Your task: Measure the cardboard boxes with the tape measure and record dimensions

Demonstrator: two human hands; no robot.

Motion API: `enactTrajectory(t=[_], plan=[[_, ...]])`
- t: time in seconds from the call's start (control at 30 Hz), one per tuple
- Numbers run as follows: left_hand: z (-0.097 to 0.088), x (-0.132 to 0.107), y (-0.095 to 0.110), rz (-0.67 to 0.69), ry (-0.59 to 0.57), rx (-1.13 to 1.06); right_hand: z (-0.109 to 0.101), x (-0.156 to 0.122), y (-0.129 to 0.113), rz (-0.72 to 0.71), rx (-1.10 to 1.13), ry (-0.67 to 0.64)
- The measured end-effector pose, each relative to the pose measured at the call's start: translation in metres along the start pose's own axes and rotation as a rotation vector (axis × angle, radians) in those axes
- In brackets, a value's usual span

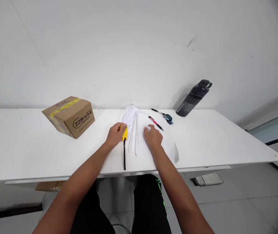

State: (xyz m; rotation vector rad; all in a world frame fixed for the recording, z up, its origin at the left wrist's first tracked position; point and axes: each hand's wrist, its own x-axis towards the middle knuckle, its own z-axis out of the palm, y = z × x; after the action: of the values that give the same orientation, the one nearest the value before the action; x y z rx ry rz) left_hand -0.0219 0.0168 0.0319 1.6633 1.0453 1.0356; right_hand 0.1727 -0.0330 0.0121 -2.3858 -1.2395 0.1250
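Note:
My left hand is closed around a yellow tape measure on the white table. A black strap trails from the tape measure toward the table's front edge. My right hand rests palm down with its fingers spread on a stack of white papers, which lies just right of the tape measure. Some sheets curl up at the far end.
A taped cardboard box stands at the left. Beyond the papers lie a red pen, a black pen and a small dark key fob. A dark water bottle leans against the wall at the back right.

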Motion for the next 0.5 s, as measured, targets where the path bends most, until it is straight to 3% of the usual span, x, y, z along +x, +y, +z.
enactTrajectory(t=[0.5], plan=[[-0.0060,-0.0031,-0.0022,0.070,0.080,0.053,0.0022,-0.0042,-0.0028,-0.047,0.019,-0.014]])
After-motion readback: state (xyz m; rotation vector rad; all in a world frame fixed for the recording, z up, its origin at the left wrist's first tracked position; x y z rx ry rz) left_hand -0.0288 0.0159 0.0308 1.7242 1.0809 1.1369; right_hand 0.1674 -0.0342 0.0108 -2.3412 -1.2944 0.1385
